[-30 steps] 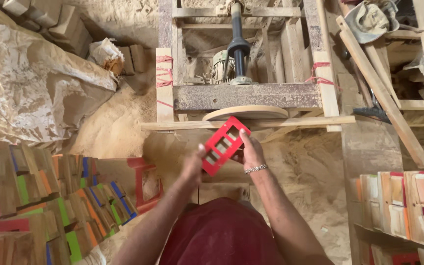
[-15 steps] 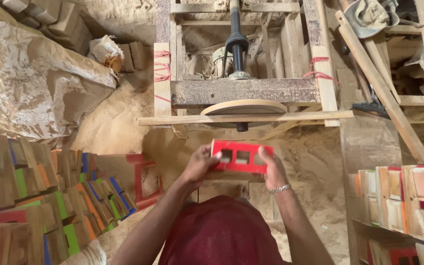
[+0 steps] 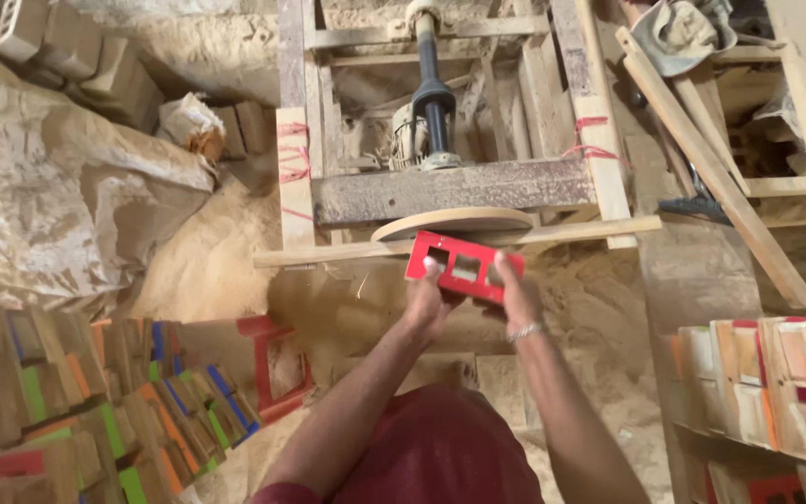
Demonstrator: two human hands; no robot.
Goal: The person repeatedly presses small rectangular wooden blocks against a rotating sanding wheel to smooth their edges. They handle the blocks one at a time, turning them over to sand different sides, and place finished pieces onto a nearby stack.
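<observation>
Head view, and I take the round sanding disc as my landmark. Far left of it I see a big pale sack, with stacked painted wooden blocks lower down. Just below the disc, my left hand has its grip closed on the left end of the red wooden frame, fingers wrapped round it. My right hand grips the frame's right end. The frame sits tilted, its upper edge at the disc's rim. Well right of the disc, more painted pieces stand on a shelf.
</observation>
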